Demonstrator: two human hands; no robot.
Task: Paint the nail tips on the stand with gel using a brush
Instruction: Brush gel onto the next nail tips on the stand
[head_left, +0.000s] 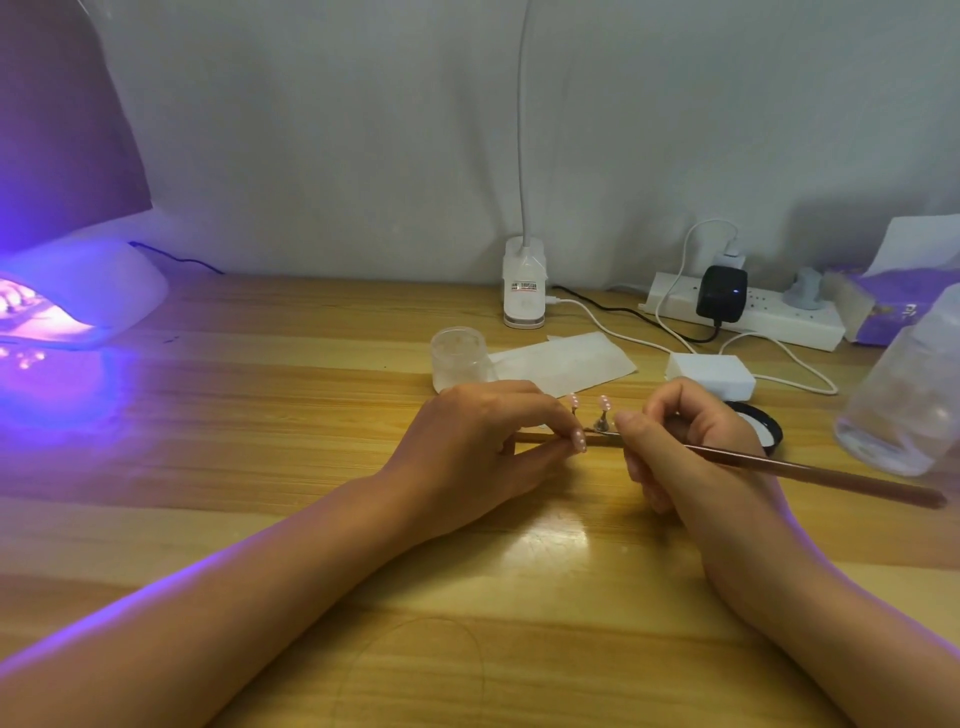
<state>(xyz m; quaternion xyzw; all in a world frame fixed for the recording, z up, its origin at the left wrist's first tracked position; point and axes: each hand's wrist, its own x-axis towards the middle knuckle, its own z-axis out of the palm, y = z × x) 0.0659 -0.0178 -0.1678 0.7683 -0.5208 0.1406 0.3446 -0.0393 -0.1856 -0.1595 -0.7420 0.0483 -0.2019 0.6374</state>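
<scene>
At the left edge of the frame a nail lamp glows violet on the wooden table, and between this lamp and the hands the wood lies open across a wide band, as does the whole near strip at the bottom of the frame, crossed only by the two forearms; in the centre the left hand has its fingers curled and pinches the stand, a thin brown bar lying flat on the table, at a point just left of the nail tips; three pink nail tips can be counted, two upright on small posts and one lower at the fingertips of the left hand; behind this hand stands one frosted jar, beside one sheet of paper; the right hand grips one brush, whose brown handle runs out to the lower right while its front end meets the stand below the tips; behind it lies one black lid; the right edge is crowded by one power strip and one clear bottle, leaving little room there.
</scene>
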